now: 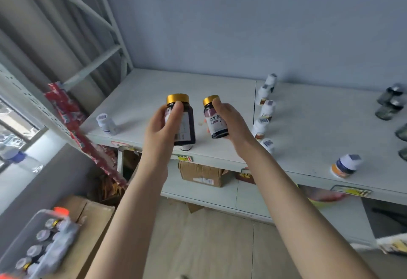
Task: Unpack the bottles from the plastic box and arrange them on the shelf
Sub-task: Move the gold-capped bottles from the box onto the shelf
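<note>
Setting: pale blue wall behind a white shelf (220, 89) whose broad top board fills the middle of the view; wooden floor below.
Left hand (164, 124): raised over the shelf's front edge, fingers wrapped tight around the larger dark bottle (184, 120), index fingertip just under its gold cap.
Right hand (231, 122): raised beside the left over the same edge, clamped on the smaller dark bottle (217, 120), which has a gold cap and a purple-and-white label.
Held bottles: both upright, side by side, apart from each other, above the front part of the shelf.
White bottles (265, 111): a loose row running front to back on the shelf, just right of the right hand; one more (106, 123) stands near the shelf's left front corner, another (345, 165) near its right front edge.
Grey bottles (388, 104): clustered at the shelf's far right.
Plastic box (41, 243): lower left of the shelf, on a cardboard carton (97, 219), with silver-capped bottles inside.
Cardboard box (202, 174): on the lower board under the shelf top.
</note>
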